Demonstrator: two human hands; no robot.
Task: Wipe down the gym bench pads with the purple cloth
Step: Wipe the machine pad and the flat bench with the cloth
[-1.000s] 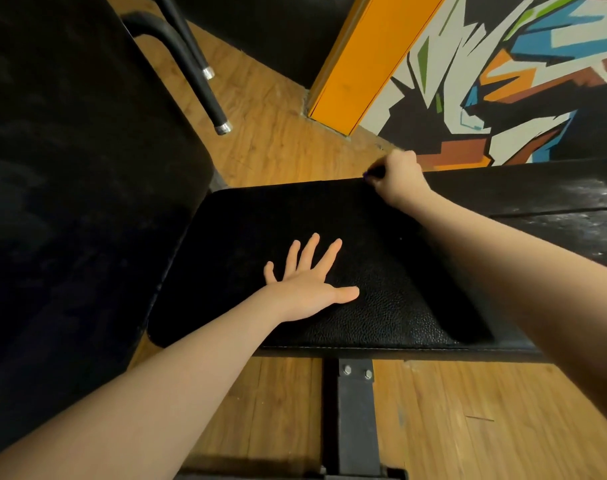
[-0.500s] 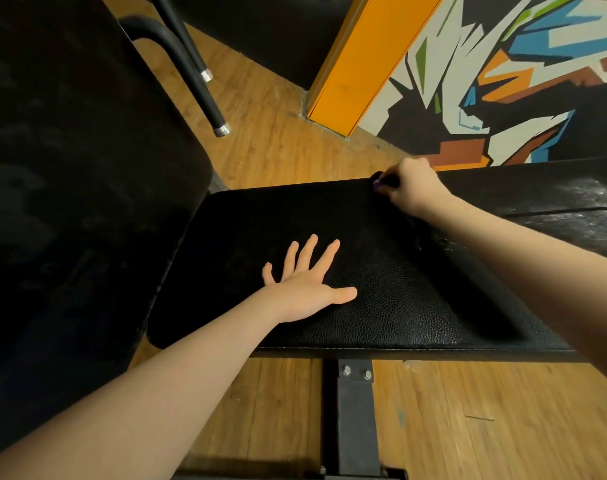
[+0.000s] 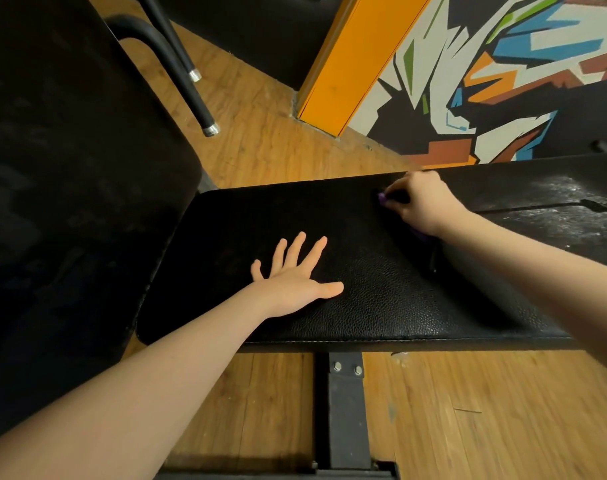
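Our right hand [image 3: 420,201] curls its fingers around the purple cloth [image 3: 382,199], bunching it so tightly that only a small purple edge shows at the fingertips and another sliver under the wrist. We press that cloth onto the far edge of the black seat pad [image 3: 364,296], toward its right end, where the pad meets a second, scuffed black pad [image 3: 551,199] that runs off to the right. Our left hand [image 3: 295,275] lies flat on the seat pad nearer to us, fingers spread and straight, holding nothing (the thumb points right, toward the other hand). To the left a large black back pad [image 3: 70,202] rises beside the seat pad. Under the seat pad a dark metal post [image 3: 345,410] with two bolts drops to the wooden floor [image 3: 267,147]. Beyond it stand an orange column [image 3: 347,60] and a painted wall [image 3: 503,74] of bright angular shapes, with two black tubular legs [image 3: 187,84] at upper left.
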